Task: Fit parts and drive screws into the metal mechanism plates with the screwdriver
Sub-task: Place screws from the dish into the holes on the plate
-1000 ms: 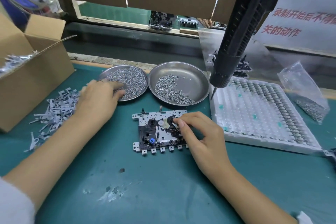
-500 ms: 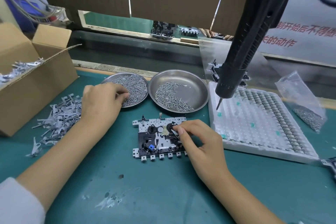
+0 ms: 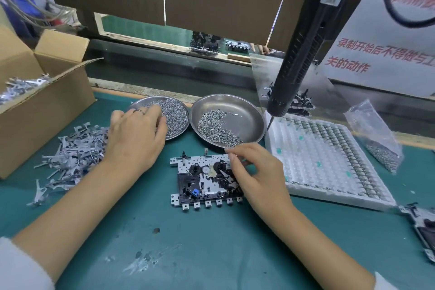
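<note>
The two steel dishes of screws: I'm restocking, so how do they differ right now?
The left dish is nearly covered with screws, while the right dish holds one patch along its near-left side and shows much bare metal. The left hand reaches into the left dish; the right dish is untouched, with the right hand at the mechanism plate just in front of it. Both are round, shallow and shiny, side by side.

Cardboard box at left; plastic bag, perhaps of screws, right.
</note>
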A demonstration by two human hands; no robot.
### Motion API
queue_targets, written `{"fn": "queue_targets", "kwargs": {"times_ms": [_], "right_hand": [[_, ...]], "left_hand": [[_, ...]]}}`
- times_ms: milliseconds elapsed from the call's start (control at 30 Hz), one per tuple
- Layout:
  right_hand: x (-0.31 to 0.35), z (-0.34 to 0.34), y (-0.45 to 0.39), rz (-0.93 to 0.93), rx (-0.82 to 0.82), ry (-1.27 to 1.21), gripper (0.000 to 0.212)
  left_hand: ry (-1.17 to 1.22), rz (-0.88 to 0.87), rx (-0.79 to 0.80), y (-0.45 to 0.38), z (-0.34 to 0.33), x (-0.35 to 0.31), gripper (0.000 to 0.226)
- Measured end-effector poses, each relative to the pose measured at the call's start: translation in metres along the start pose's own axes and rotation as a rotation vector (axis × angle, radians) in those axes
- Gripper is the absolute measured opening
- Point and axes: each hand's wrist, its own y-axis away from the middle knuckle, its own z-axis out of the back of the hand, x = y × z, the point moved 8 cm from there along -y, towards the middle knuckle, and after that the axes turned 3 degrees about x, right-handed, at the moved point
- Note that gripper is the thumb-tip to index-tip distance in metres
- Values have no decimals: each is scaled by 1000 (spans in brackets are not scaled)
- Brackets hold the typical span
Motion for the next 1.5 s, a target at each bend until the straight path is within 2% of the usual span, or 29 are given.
{"fn": "queue_targets", "kwargs": {"times_ms": [167,300,400,600,734,867,1134,1201,1267,1367,1501], "right_hand": [[-20,-12,-58,-89,180,407,27],[-44,-29,-74,-267,310,537,27],[-49,-29,-76,-291,288,521,19],[-44,-14,-74,-265,121,376,9],[-41,-6,-73,-224,85,349,8],[-40,2,-74,-215,29,242,10],[-47,9,-69,-293,47,186,11],[-46,11,-66,-328,22,74,9],[-44,13,-57,-397,-8,-223,8],[-38,11,-34,-514,-4,-642,20],[-34,3,0,-643,50,-892,32]], "left_hand": [[-17,6,18,1,-4,2,20],[22,17,12,0,-5,5,16],[37,18,4,0,-5,6,13],[62,39,-28,-1,-3,8,18],[85,24,-24,-1,-4,8,18],[219,27,23,-2,-6,8,12],[422,45,0,2,1,4,12],[475,41,-12,3,5,2,13],[592,34,-22,5,11,-5,13],[850,14,28,16,16,-25,16],[1056,-24,135,37,17,-54,14]]}}
